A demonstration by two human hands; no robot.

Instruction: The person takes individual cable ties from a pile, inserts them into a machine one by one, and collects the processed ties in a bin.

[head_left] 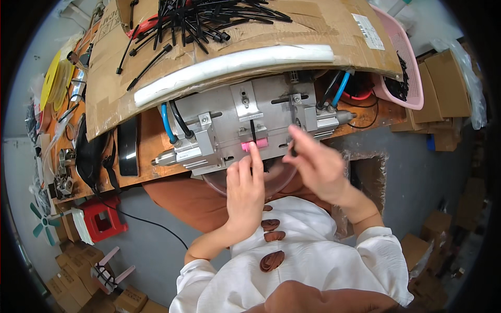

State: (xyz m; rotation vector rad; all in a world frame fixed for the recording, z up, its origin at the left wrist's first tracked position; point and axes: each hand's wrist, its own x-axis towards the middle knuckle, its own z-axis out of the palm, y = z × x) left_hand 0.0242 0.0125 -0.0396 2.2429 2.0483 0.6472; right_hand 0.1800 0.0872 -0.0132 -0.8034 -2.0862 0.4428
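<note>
My left hand (245,185) reaches up to the metal fixture (271,107), its index finger stretched out onto a small pink block (260,142) at the front middle. A thin black rod (253,128) stands in line with that fingertip, and its lower end is hidden. The other left fingers are loosely bent and hold nothing visible. To the right of the block my right hand (323,169) is raised and blurred by motion. Its thumb and fingers come together around a small dark thing that I cannot make out. The fixture has metal cylinder blocks (195,156) on both sides.
Many black rods with thicker ends (193,21) lie on a cardboard sheet (302,39) edged with white foam (235,67). Blue hoses (342,88) run to the fixture. A pink basket (412,78) stands right; a clear bowl (282,180) sits below, and a phone (128,148) left.
</note>
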